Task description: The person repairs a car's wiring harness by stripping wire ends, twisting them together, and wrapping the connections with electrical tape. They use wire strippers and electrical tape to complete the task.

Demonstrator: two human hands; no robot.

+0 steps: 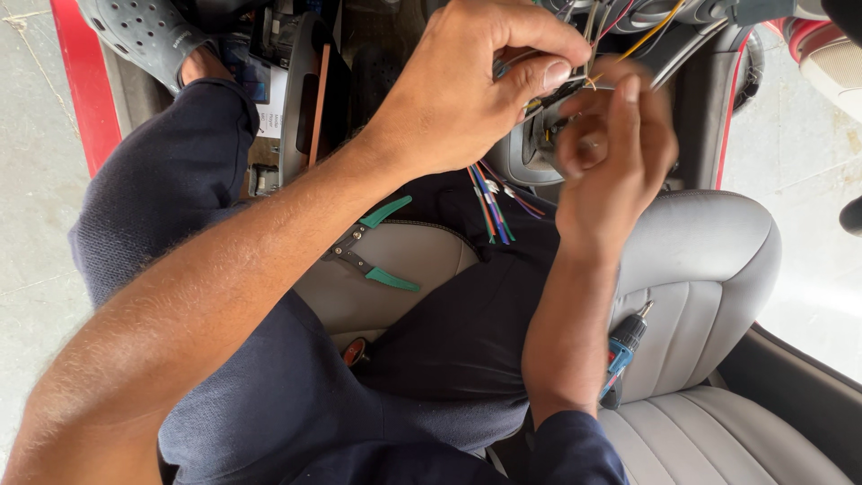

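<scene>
From the head camera, looking down: the person sits on a grey seat (709, 269) in dark blue trousers (269, 395), one foot in a grey perforated clog (144, 31) up at the top left. A pair of pliers with green handles (373, 251) lies on the seat between the thighs, jaws pointing left, handles spread. A blue screwdriver (622, 346) rests on the seat just beside the right forearm. A loose bunch of coloured wires (492, 205) hangs down below the hands, over the lap. A red strip of bodywork (85, 81) runs along the left edge, with pale concrete floor (31, 224) beyond it.

The left forearm crosses the whole picture diagonally and hides much of the lap and seat.

The left hand (458, 85) is closed, thumb and fingers pinched on thin wires (588, 79) at the top centre. The right hand (615, 144) is just beside it, blurred, fingers curled and its fingertips meeting the same wires from the right. The wires sit between the two sets of fingertips, the yellow one running up and to the right.
</scene>
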